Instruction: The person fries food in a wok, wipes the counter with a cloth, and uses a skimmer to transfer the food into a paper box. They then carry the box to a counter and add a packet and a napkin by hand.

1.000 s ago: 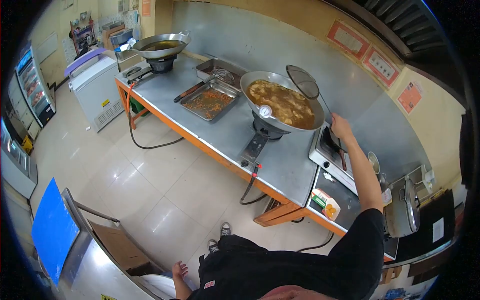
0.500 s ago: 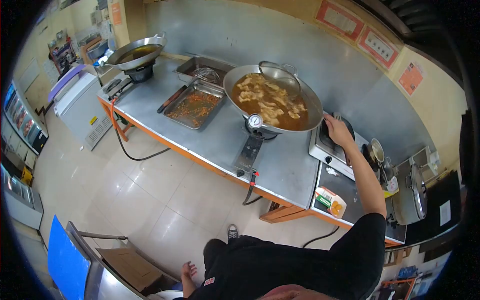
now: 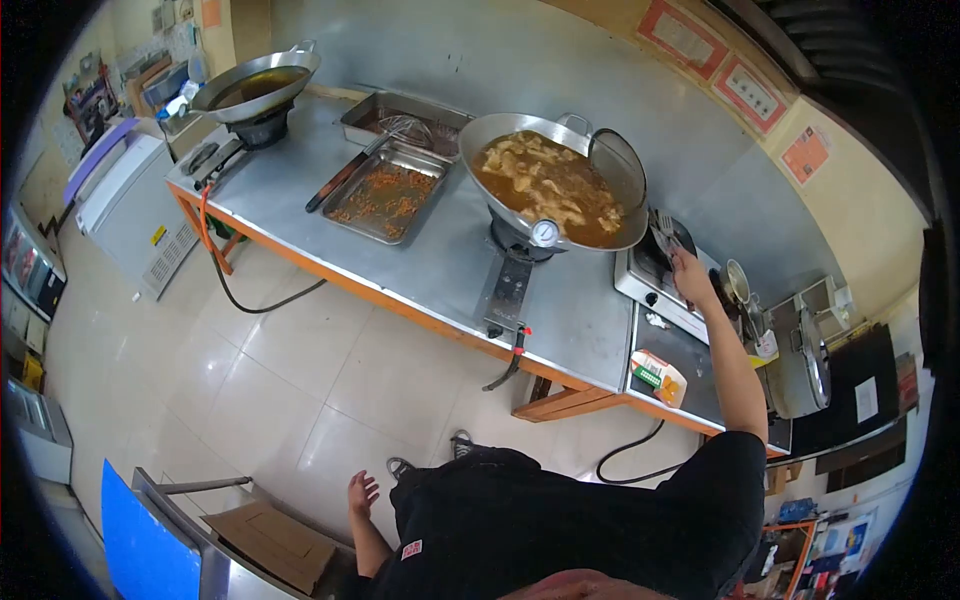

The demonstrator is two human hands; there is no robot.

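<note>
right hand (image 3: 690, 272) grips the skimmer (image 3: 618, 165) handle at the wok's (image 3: 548, 185) 4 o'clock; a jolt could splash hot oil. left hand (image 3: 360, 492) hangs spread.

Brown broth (image 3: 545, 180), silver wok (image 3: 490, 135)

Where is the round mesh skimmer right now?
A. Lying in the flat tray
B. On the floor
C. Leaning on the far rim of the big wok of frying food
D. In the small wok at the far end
C: the skimmer leans on the far rim of the big wok, its handle held by the right hand.
</note>
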